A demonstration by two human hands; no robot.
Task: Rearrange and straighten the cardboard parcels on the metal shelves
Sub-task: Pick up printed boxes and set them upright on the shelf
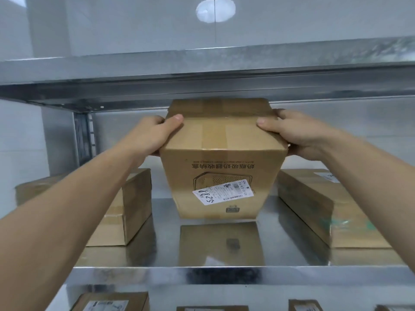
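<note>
- The tall parcel stands at the centre of the middle shelf, between two lower parcels and touching neither.
- The left hand grips the parcel's upper left edge: the thumb lies across the top face and the fingers wrap down the side, out of view.
- The right hand grips the upper right edge in the same manner, thumb on top.
- A thin gap shows between the parcel's bottom edge and its reflection. The parcel is probably held just clear of the shelf, but this cannot be confirmed.
- The printed text on the front face reads upside down, and the shipping label sits askew.
- At 9 o'clock from the tall parcel lies the flat left parcel, and at 3 o'clock the long right parcel. Each is angled with its front end turned outward.
- At 12 o'clock, the upper shelf carries no parcel in view.
- At 6 o'clock, the tops of several lower parcels show on the shelf below.
- Progress, as a judgement: early to middle. The centre parcel is in hand and is not yet set down. The two flanking parcels appear to need squaring, and the lower shelf is unassessed.
</note>
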